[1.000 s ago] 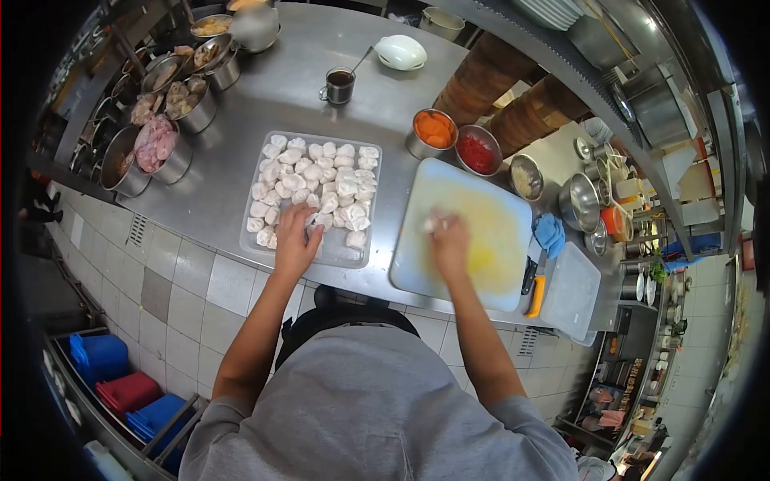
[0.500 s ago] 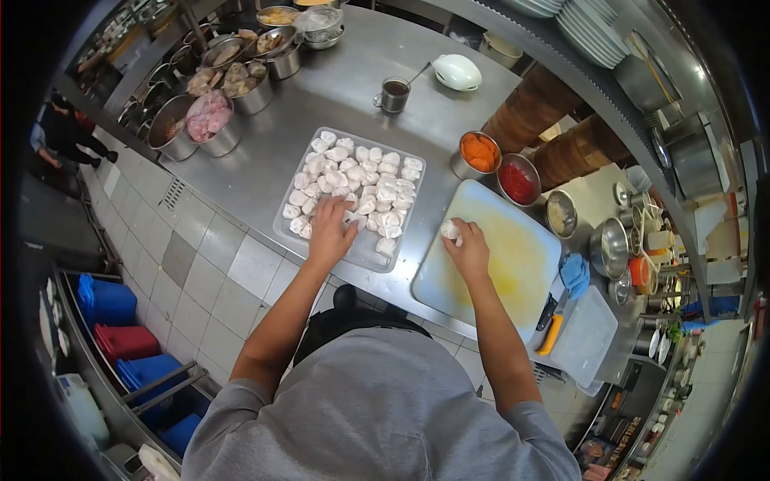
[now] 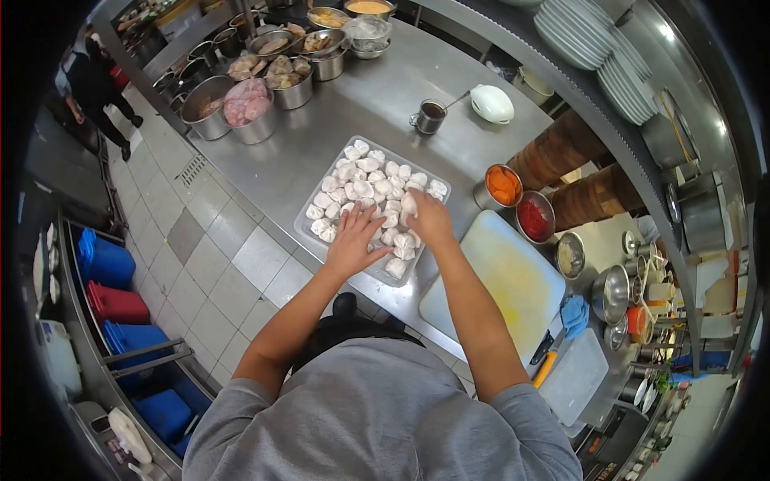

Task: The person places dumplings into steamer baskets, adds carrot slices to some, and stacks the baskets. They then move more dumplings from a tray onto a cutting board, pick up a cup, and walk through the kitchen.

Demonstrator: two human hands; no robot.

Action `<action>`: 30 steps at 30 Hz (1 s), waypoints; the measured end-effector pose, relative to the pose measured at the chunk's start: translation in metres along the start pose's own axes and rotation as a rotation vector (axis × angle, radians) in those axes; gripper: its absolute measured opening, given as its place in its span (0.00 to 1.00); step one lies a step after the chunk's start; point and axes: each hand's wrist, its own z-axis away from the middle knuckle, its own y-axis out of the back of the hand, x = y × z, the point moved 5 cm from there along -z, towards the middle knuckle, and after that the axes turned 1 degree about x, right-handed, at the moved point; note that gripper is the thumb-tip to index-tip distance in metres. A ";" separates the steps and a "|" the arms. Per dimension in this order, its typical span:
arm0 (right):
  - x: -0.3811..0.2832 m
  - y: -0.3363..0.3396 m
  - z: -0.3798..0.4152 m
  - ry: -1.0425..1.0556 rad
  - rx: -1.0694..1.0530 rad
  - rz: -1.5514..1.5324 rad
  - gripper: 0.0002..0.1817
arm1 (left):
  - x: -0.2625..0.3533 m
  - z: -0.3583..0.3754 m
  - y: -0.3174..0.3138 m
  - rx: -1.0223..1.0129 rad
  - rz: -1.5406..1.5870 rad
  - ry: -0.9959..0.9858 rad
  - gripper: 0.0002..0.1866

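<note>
A clear plastic tray [image 3: 311, 232] filled with white dumplings [image 3: 362, 189] rests on the steel counter. Over its near-left part lies my left hand [image 3: 351, 242], fingers spread and touching the dumplings, with nothing visibly gripped. My right hand [image 3: 431, 218] reaches in at the tray's right side. Its fingers are curled about a white dumpling [image 3: 409, 205], partly hidden by the hand. Beside the tray on the right is a white cutting board [image 3: 501, 276] with yellow stains.
Metal bowls of orange filling [image 3: 503, 185] and red filling [image 3: 534, 218] stand behind the board. A yellow-handled knife [image 3: 545, 369] and blue cloth [image 3: 574, 316] lie at right. Pots of meat [image 3: 247, 104] crowd the far left. A metal cup [image 3: 430, 117] stands behind the tray. One person [image 3: 98, 92] walks at far left.
My right hand has moved left from above the cutting board to the tray, carrying a dumpling. My left hand has stayed over the tray with its fingers spreading wider. The view has shifted.
</note>
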 end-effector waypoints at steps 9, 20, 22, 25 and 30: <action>0.063 0.028 0.055 -0.497 0.211 -1.578 0.23 | 0.002 0.001 0.001 0.108 0.060 0.004 0.34; 0.058 0.195 0.185 -0.240 0.915 -0.911 0.19 | 0.241 -0.095 0.013 0.103 0.634 -0.683 0.53; 0.079 0.154 0.209 -0.280 0.891 -0.663 0.20 | 0.231 -0.081 -0.029 -0.007 0.533 -0.700 0.52; 0.115 0.043 0.233 -0.413 0.518 -0.022 0.24 | 0.194 -0.038 -0.110 -0.222 0.319 -0.642 0.49; 0.118 0.038 0.244 -0.408 0.539 -0.170 0.27 | 0.184 -0.037 -0.137 -0.327 0.222 -0.563 0.39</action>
